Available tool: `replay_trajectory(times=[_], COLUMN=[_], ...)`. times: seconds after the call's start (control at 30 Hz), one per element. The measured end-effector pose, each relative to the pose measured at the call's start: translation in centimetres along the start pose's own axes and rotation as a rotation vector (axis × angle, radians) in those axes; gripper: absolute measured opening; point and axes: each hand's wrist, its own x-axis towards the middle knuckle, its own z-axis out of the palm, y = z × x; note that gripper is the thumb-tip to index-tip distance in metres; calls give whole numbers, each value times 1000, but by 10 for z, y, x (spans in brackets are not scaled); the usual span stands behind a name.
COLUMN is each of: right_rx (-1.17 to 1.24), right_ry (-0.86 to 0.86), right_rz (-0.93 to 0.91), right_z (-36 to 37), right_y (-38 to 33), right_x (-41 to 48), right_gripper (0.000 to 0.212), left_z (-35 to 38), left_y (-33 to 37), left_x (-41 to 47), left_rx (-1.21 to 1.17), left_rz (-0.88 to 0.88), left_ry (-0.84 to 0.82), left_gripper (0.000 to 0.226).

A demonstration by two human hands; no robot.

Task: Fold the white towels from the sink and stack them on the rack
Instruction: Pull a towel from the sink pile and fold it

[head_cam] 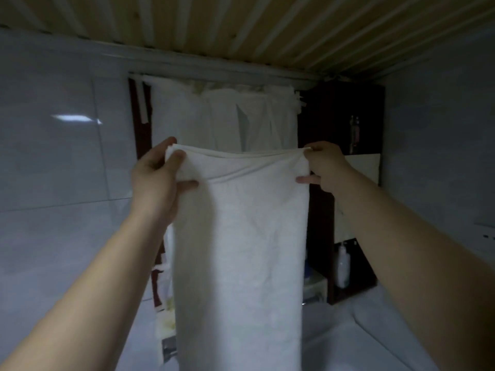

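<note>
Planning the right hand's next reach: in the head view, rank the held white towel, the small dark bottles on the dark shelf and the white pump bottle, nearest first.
1. White towel: its top corner pinched in the right hand.
2. Small dark bottles: on the shelf, up and right.
3. White pump bottle: well below, lower right.

Dim, bluish, soft-focus view; wall tile [77, 118] glare streak, wide-angle bending at edges.

Single head-worn wide-angle view, forward and slightly upward, near the tiled wall [53, 170] under the slatted ceiling [267, 28].
</note>
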Motion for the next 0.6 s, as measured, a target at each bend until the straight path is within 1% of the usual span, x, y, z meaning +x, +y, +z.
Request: replay_trajectory(times=[0.07, 0.13, 0.2, 0.27, 0.37, 0.43, 0.5, 0.6], right_rx=[68, 190, 333, 346, 330, 431, 488, 480], right_ry=[-146, -221, -188, -106, -122, -91, -71, -118], right_rz=[47, 36, -10, -41, -4, -45, -72, -52], right_z=[17, 30, 51, 70, 96, 108, 116, 123], right_y=[-6, -10, -10, -8, 1, 8, 12, 13], right_x=[-4, -4, -4, -8, -16, -19, -22, -25], right_gripper=[34, 30, 26, 19, 24, 24, 25, 22], left_z=[-14, -25, -38, -46, -58, -67, -76, -84], left_y=[16, 28, 43, 51, 52, 49, 48, 47], left_x=[1, 3, 5, 4, -3, -8, -10, -11], left_rx=[16, -3, 5, 21, 60, 43, 30, 38], left_rz=[13, -5, -11, -21, -37, -50, -37, -32], left_ry=[23, 39, 56, 41, 56, 85, 113, 141], left_gripper=[30, 28, 28, 32, 30, 28, 33, 35])
